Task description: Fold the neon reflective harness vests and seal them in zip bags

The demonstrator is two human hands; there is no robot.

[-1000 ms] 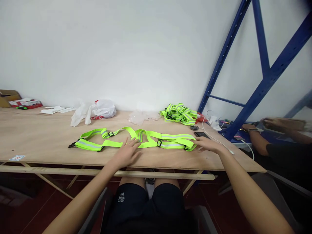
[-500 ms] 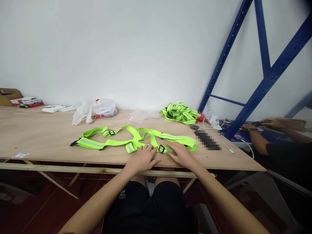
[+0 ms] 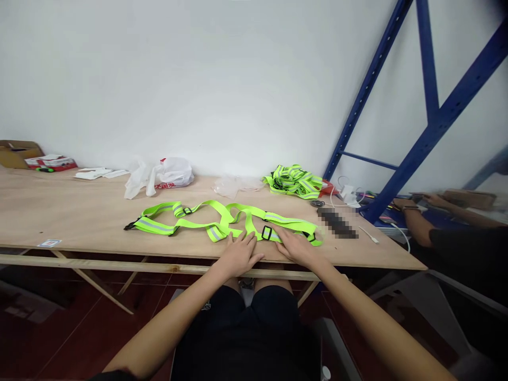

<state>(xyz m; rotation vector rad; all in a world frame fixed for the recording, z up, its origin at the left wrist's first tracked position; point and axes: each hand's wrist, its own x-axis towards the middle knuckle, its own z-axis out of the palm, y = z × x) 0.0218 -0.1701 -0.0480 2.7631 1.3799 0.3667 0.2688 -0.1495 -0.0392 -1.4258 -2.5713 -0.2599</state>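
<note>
A neon-yellow reflective harness (image 3: 154,226) with grey stripes lies spread out in loops on the wooden table. My left hand (image 3: 239,255) rests open and palm down at its near edge, fingertips on the strap. My right hand (image 3: 297,246) also lies open, its fingers stretched over the strap just right of a black slide buckle (image 3: 267,233). A second black slide buckle (image 3: 187,210) sits on the left loop, and a black clip (image 3: 130,226) is at the far left end. Part of the right-hand strap is hidden under my right hand.
A heap of similar reflective straps (image 3: 296,181) lies by the wall. White plastic bags (image 3: 174,172), clear plastic (image 3: 234,185), a pixelated dark object (image 3: 337,222) and a cable (image 3: 368,234) are on the table. A blue metal frame (image 3: 413,153) stands right, with another person's arm (image 3: 416,225) beyond.
The view has shifted slightly. My right fingers have drawn closer to the slide buckle, and the strap around it has moved a little. My left hand stays on the near strap.
</note>
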